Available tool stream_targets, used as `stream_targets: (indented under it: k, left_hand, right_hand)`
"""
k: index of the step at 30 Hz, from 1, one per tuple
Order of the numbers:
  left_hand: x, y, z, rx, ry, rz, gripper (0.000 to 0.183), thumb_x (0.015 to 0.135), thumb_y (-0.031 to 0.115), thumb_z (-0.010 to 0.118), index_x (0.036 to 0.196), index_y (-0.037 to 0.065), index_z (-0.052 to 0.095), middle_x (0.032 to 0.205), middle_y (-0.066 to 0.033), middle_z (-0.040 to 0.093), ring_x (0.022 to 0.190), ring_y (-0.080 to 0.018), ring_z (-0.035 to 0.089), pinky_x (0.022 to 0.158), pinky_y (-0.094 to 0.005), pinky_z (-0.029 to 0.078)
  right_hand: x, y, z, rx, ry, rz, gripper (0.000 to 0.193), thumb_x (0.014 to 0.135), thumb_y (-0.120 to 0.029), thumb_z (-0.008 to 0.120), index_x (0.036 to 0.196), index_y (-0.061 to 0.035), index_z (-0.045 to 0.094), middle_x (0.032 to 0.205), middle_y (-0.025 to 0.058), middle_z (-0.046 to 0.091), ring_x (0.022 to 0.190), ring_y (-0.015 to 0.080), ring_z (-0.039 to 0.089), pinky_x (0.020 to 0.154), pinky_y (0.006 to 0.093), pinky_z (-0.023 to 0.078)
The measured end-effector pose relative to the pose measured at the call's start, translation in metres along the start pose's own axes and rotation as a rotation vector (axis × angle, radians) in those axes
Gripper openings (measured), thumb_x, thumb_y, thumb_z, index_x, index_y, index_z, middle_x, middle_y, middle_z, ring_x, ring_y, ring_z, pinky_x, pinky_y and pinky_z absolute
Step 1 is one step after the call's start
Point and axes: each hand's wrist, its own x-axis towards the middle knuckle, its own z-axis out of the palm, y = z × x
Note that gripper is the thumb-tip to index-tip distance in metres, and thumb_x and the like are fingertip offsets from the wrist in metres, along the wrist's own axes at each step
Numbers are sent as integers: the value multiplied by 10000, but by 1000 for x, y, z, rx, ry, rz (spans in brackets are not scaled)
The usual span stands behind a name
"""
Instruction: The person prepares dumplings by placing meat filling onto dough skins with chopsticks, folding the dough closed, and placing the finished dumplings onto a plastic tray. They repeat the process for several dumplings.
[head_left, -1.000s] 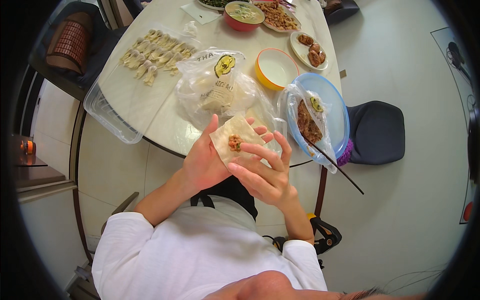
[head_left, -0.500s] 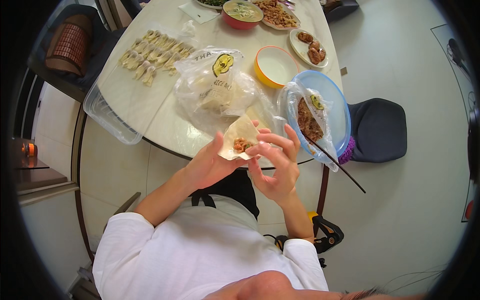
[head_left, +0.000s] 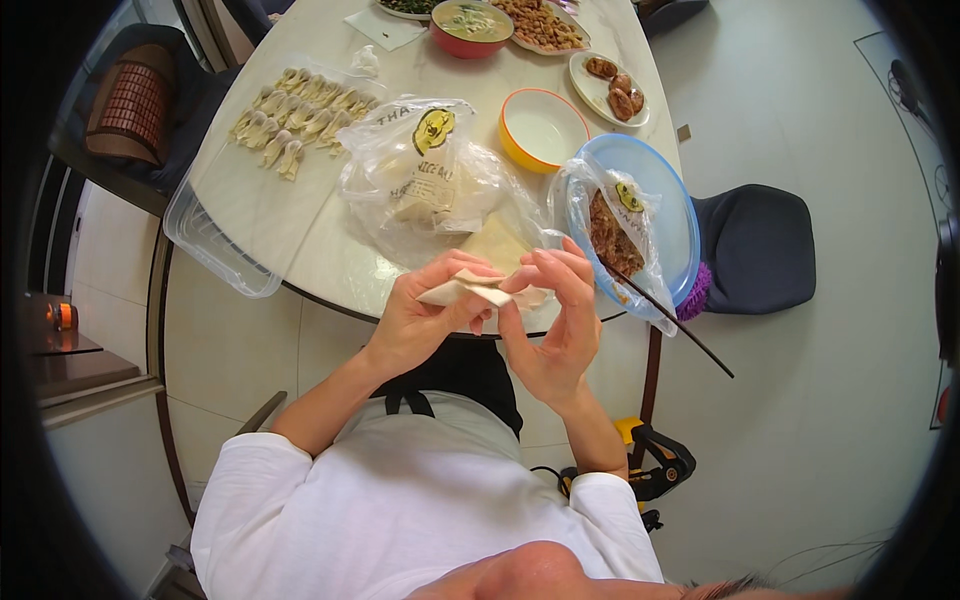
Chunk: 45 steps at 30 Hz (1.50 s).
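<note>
Folded wrapper (head_left: 486,293) is pinched between both hands (head_left: 405,318) by the near edge of the table (head_left: 335,275), bare just left of them

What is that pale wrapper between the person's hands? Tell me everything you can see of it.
The wrapper is a thin, cream-coloured sheet that looks like soft dough. It is folded over on itself, with one narrow end pointing left and a flap toward the right; no filling shows from this angle. The left hand grips it, fingers and thumb covering much of its middle, while the right hand's fingertips meet its right end. It appears near the table's near edge.
</note>
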Motion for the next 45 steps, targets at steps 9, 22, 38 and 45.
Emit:
stream_targets:
  k: [9, 22, 38, 45]
  left_hand:
    - [2, -3, -3, -98, 76, 56, 169, 890, -2, 586, 1046, 17, 650, 1050, -37, 540, 911, -103, 576, 764, -235, 504]
    - [11, 11, -8, 445, 43, 196, 159, 830, -16, 645, 977, 22, 690, 965, -44, 541, 825, -112, 544, 683, -240, 465]
    - [14, 12, -14, 370, 62, 11, 141, 856, 46, 657, 979, -23, 663, 889, -62, 610, 813, -116, 610, 642, -228, 545]
    - [12, 2, -13, 115, 85, -103, 187, 878, 79, 645, 1016, -47, 626, 830, -108, 663, 697, -115, 644, 603, -230, 544]
  right_hand:
    - [-15, 0, 2, 553, -80, 558, 404, 724, 28, 747, 1101, 3, 604, 1010, 84, 575, 907, 172, 584, 805, 277, 478]
    - [-20, 8, 1, 437, -9, 537, 177, 803, 74, 656, 971, 21, 673, 936, 62, 586, 823, 114, 595, 686, 222, 495]
    - [-13, 11, 4, 618, -18, 708, 59, 883, -2, 610, 908, 47, 629, 815, 65, 599, 622, 102, 590, 539, 209, 459]
    - [-17, 15, 6, 612, 114, 643, 79, 882, -18, 619, 917, 50, 640, 845, 77, 603, 637, 102, 593, 554, 215, 475]
